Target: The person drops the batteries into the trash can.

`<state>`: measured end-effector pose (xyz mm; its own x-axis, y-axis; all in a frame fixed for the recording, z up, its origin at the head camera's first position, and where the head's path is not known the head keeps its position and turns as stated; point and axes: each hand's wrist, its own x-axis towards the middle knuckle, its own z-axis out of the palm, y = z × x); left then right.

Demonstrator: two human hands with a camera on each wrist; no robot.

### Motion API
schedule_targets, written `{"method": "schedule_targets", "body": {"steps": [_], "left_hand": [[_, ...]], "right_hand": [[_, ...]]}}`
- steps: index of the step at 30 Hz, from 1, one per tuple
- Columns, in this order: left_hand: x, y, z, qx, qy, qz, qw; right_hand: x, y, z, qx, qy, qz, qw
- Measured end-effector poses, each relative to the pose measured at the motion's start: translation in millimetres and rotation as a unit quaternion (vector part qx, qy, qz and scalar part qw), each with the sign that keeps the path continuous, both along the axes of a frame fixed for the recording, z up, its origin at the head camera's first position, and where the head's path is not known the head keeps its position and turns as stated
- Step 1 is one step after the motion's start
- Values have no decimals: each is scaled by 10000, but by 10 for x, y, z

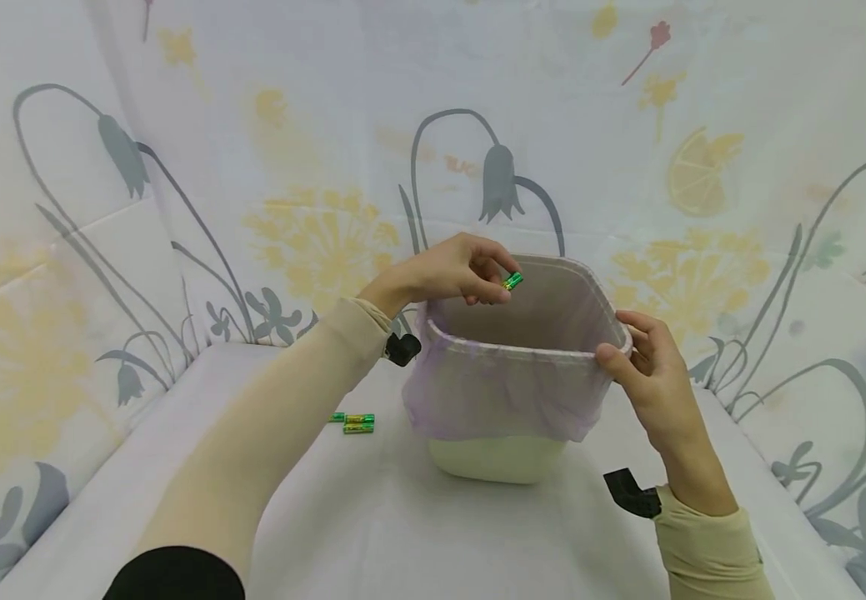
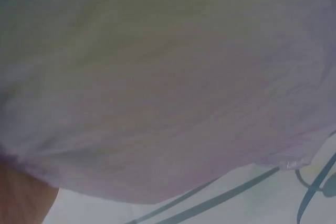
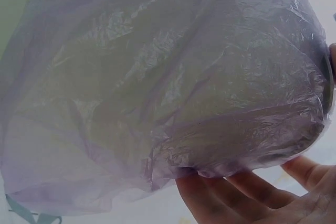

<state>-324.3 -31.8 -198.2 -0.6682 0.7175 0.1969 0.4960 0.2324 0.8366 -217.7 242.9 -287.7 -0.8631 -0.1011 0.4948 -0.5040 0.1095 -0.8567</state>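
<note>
A pale green bin point(image 1: 498, 460) stands on the table, lined with a translucent purple bag point(image 1: 508, 387) folded over its rim. Above the left part of the bin's mouth, my left hand point(image 1: 466, 271) pinches a small green battery point(image 1: 513, 281) between thumb and fingers. At the opposite side my right hand point(image 1: 646, 367) grips the rim, thumb in front and fingers behind. In the right wrist view, the fingers point(image 3: 252, 192) lie against the bagged rim. The left wrist view is mostly filled by the bag point(image 2: 168, 98); the battery is hidden there.
Several green and yellow batteries point(image 1: 359, 422) lie on the white tablecloth point(image 1: 372, 533) left of the bin, partly hidden by my left forearm. Behind the table hangs a flower-printed cloth point(image 1: 327, 125), which also rises along both sides.
</note>
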Motion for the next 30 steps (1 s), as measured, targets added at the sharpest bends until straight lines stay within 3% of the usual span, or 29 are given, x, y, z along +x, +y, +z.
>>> {"method": "schedule_targets", "body": {"steps": [12, 30], "left_hand": [[14, 167, -30, -851, 772, 37, 9934], [52, 166, -81, -1225, 1141, 286, 9855]], "right_hand": [[21, 51, 1, -75, 45, -32, 10000], [8, 18, 4, -31, 29, -62, 10000]]}}
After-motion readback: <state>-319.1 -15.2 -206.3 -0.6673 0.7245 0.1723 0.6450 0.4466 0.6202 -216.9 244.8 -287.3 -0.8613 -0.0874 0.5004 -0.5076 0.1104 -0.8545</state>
